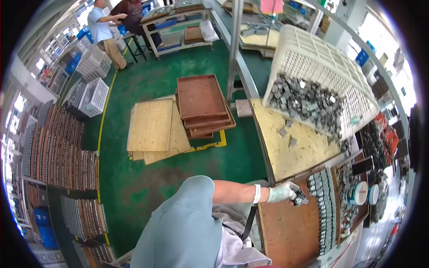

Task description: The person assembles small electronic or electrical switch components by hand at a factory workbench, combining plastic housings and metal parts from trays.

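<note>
My left hand (pixel 282 192), in a pale glove with a white band at the wrist, reaches out to the right over a brown wooden tray (pixel 286 228). Its fingers are closed on a small dark grey metal part (pixel 299 198), whose exact kind I cannot make out. Along the tray's right side stand rows of similar grey metal parts (pixel 325 210), lined up closely. Much of the tray's bottom is bare. My right hand is not in view.
A tilted white plastic crate (pixel 319 53) spills grey metal parts (pixel 308 100) onto a yellowish board (pixel 290 152). Tubs (pixel 357 194) stand beyond the tray. Stacked brown trays (pixel 202 96) and boards (pixel 151 125) lie on the green floor. Two people (pixel 105 27) stand far back left.
</note>
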### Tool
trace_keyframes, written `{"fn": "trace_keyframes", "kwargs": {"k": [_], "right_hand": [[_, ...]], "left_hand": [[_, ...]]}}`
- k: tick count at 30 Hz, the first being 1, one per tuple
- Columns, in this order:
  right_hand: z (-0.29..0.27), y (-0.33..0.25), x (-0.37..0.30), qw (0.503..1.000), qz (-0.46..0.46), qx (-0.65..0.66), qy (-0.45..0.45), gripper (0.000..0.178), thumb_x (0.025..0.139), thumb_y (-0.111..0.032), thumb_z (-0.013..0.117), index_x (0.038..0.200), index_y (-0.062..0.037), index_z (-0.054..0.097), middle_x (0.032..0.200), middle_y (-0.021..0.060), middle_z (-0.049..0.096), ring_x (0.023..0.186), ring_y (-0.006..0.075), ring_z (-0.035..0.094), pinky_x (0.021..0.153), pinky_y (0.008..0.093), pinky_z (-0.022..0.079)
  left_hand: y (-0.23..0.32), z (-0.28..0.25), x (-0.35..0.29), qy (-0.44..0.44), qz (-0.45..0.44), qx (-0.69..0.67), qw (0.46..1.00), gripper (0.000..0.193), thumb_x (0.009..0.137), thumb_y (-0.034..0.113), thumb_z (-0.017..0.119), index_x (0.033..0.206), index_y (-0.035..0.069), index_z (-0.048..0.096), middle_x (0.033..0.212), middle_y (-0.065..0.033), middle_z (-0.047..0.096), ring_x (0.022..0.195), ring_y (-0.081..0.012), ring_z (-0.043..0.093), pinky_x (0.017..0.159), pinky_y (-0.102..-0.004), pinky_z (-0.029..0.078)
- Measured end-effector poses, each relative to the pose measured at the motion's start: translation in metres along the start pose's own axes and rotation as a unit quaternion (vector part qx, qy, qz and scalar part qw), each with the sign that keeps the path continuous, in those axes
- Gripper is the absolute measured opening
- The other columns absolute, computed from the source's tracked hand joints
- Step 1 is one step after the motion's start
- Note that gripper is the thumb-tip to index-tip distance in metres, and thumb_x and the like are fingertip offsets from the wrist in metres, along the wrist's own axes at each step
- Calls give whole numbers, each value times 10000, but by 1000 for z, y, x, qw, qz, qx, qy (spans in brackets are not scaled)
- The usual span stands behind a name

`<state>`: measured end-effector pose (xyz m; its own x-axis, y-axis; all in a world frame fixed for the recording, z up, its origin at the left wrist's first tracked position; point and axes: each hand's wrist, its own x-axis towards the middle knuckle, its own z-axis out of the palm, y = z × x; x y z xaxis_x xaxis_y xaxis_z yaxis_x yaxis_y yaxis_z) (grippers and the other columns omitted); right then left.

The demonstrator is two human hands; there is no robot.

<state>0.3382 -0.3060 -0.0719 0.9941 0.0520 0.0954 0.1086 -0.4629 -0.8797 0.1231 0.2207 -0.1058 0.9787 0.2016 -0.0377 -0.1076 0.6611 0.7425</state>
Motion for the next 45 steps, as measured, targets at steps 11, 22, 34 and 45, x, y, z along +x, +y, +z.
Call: {"fn": "trace_keyframes", "kwargs": {"k": [11, 22, 34, 45], "right_hand": [[268, -146, -117, 880, 143, 354, -282, 400, 931, -149, 636, 1283, 23, 556, 1154, 47, 608, 958, 110, 562, 822, 247, 437], [280, -176, -124, 937, 47, 216, -270, 335, 851, -34, 692, 1160, 87, 650, 1133, 98, 671, 1032, 183, 620, 939, 318, 476], [269, -165, -124, 921, 63, 295, -246, 259, 840, 37, 722, 1095, 52, 678, 1050, 53, 670, 940, 135, 643, 842, 260, 520], [267, -164, -137, 953, -36, 121, -277, 173, 784, 35, 758, 771, 49, 586, 808, 25, 545, 703, 95, 466, 667, 263, 431]], "left_hand": [[-31, 25, -3, 44, -9, 105, 993, 307, 828, -60, 495, 1038, 23, 703, 911, -30, 716, 796, -101, 645, 666, -253, 515], [-10, 33, -13, 22, 62, 222, 973, 196, 937, 63, 621, 1097, -34, 682, 977, -62, 699, 880, -135, 662, 741, -278, 549], [-14, 50, -13, 43, -87, 194, 976, 276, 980, 14, 504, 1221, -50, 624, 1101, -99, 688, 973, -156, 665, 833, -282, 560], [7, 39, -8, -41, -114, 317, 941, 189, 913, -77, 512, 1043, -97, 649, 941, -84, 685, 844, -109, 635, 746, -253, 556]]}}
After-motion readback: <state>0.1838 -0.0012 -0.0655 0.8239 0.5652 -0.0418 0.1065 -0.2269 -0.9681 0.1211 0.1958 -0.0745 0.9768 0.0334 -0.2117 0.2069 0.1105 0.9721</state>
